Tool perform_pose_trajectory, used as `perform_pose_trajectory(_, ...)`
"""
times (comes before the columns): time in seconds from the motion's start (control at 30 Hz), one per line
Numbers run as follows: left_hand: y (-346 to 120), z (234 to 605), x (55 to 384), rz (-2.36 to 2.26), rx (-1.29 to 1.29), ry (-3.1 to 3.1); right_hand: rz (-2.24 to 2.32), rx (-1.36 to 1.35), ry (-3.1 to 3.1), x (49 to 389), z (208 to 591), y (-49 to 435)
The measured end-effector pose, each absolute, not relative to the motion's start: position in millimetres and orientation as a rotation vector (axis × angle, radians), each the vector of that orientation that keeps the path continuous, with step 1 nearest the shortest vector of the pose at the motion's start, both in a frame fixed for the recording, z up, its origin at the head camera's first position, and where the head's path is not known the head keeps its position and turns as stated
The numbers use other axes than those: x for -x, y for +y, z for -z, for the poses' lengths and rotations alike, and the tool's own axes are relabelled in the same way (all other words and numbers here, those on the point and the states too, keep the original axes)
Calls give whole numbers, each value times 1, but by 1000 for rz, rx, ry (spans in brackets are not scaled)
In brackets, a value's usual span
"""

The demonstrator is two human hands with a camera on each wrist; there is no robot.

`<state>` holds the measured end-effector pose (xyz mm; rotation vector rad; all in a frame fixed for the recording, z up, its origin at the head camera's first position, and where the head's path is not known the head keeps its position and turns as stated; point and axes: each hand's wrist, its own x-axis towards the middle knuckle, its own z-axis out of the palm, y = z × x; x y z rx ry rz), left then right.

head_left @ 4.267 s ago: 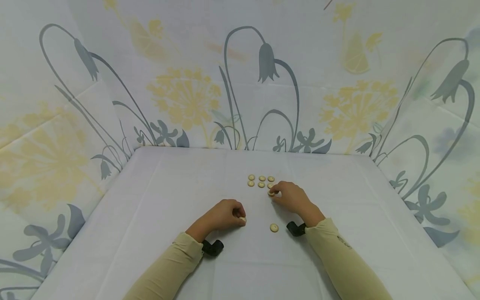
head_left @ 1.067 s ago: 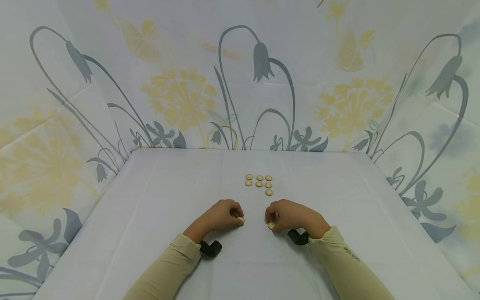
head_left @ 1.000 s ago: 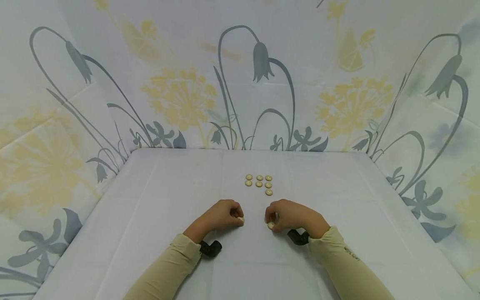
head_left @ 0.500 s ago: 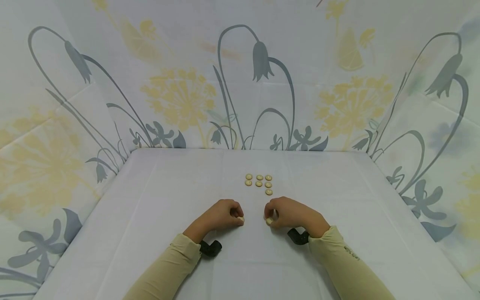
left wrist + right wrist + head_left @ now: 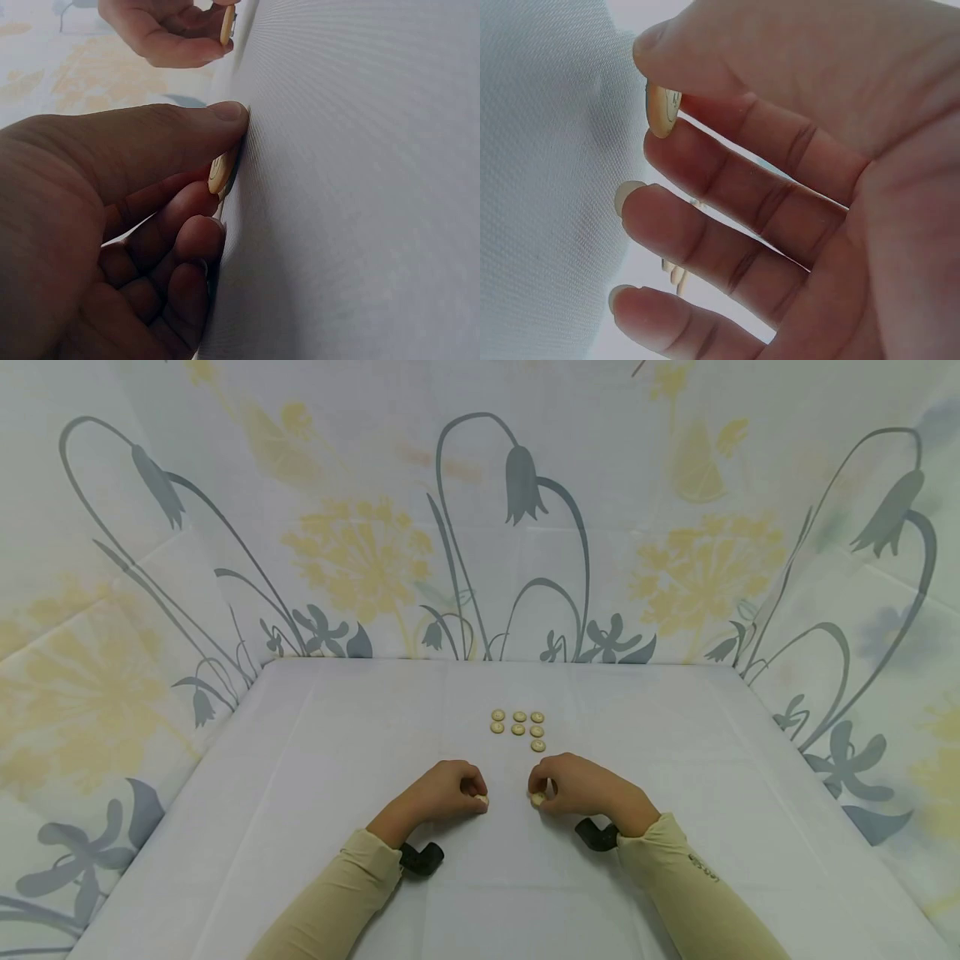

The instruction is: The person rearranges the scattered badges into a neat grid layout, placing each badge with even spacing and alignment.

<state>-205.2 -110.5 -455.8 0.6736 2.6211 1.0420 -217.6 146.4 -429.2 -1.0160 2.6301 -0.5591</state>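
Note:
My left hand (image 5: pixel 447 789) pinches a small round wooden disc (image 5: pixel 220 174) between thumb and fingers, low over the white cloth. To its right, my right hand (image 5: pixel 581 785) holds a similar pale wooden disc (image 5: pixel 662 111) by its edges at the table surface. Dark marks show on the faces of both discs but are too small to read. Beyond the hands lie several matching discs (image 5: pixel 518 729), in two rows of three. A single disc (image 5: pixel 537 746) sits just below their right column, a little ahead of my right fingers.
A white cloth (image 5: pixel 360 727) covers the table. Behind it and at both sides rises a fabric screen (image 5: pixel 480 577) printed with flowers. Black curved wrist mounts (image 5: pixel 424 858) stick out from under both sleeves.
My right hand has let go of the single disc below the rows, come nearer and gripped the loose disc. Lately it has slid that disc slightly away. The left hand keeps its place.

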Motion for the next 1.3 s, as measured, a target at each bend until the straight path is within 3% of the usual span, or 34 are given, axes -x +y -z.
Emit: perform_pose_trajectory(1.3, -110, 457, 207, -1013, -645, 2618, 610, 947, 2723, 236, 422, 143)
